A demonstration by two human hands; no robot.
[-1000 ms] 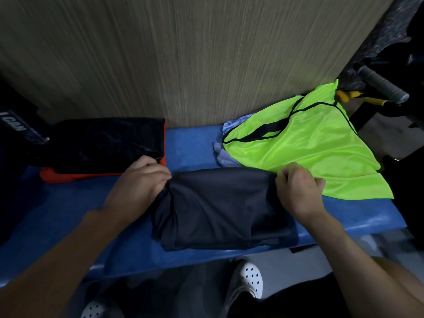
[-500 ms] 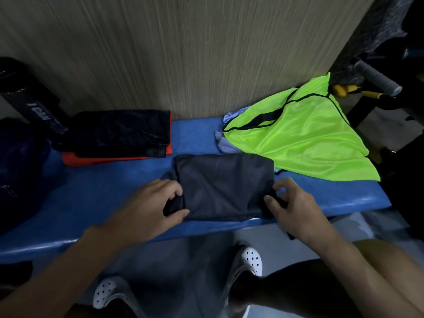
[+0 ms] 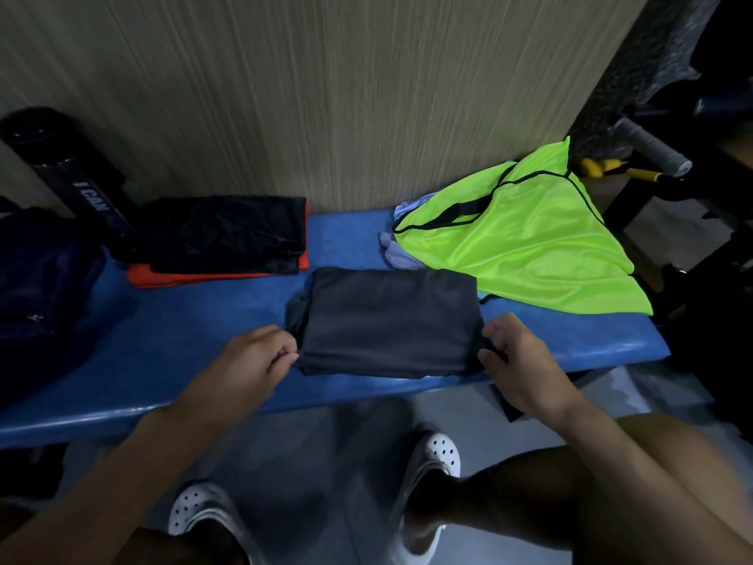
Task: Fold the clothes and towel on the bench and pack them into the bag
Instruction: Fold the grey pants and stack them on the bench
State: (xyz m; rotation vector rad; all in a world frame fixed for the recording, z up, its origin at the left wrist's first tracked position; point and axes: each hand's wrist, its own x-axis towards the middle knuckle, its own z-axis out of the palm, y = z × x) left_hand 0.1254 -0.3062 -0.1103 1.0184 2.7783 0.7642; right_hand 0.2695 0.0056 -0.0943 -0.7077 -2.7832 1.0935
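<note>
A dark grey garment (image 3: pixel 389 320) lies folded into a rectangle on the blue bench (image 3: pixel 195 340). My left hand (image 3: pixel 248 360) pinches its near left corner. My right hand (image 3: pixel 515 352) pinches its near right corner. At the back left, a folded black garment (image 3: pixel 228 234) rests on a folded orange one (image 3: pixel 212 276). To the right, a neon green bib (image 3: pixel 525 242) lies unfolded over a pale lilac cloth (image 3: pixel 397 248). A dark navy bag (image 3: pixel 45 279) sits at the far left.
A black cylinder (image 3: pixel 69 173) with white lettering leans against the wood-grain wall (image 3: pixel 326 95) behind the bag. Gym equipment with a grey grip (image 3: pixel 652 146) and yellow parts stands at the right. My feet in white perforated clogs (image 3: pixel 434 454) are under the bench's front edge.
The grey garment went from a wider fold to a compact rectangle. Both hands moved from its far corners to its near corners, and the view shifted so the bag and cylinder show.
</note>
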